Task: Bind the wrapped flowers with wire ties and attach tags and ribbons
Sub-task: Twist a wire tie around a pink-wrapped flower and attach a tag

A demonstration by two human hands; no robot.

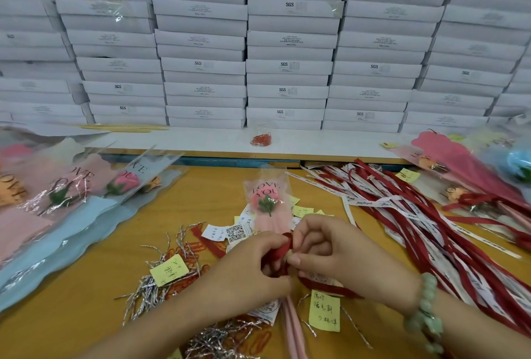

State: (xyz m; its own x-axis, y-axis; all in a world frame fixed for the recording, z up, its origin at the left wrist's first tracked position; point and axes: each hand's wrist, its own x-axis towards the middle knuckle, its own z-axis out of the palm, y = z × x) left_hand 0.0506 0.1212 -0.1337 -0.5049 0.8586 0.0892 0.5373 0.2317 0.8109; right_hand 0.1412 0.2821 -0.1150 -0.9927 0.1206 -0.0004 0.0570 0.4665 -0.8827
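Both grips are closed on the red ribbon (pixel 283 249). Our left grip (pixel 253 263) pinches one loop betw. thumb and curled fingers. Our right grip (pixel 330 252) pinches the other side w/ thumb and forefinger tips, so neither is free.

The ribbon sits at the neck of the wrapped flower (pixel 265 200), which lies flat on the counter (pixel 86 286), centre-front. Its bloom end points away from us and its pink stem end runs back under our wrists. We judge that's on purpose: laid flat w/ the neck right under our grips, the wrap can't roll, and a knot or bow needs pull from two sides, hence both grips at one spot.

A yellow tag (pixel 324 311) lies just beside the stem. We can't tell if it's attached yet. Any wire tie at the neck is hidden by our fingers.

Supplies fan out close by: silver wire ties (pixel 149 289) front-left, loose ribbons (pixel 416 215) to the right, more wrapped flowers (pixel 71 186) far left, and beribboned flowers (pixel 459 169) far right.

Pose: both forearms come in from the bottom edge and converge, backs of hands up, fingertips nearly touching. A green bead bracelet (pixel 425 309) sits on the right wrist.
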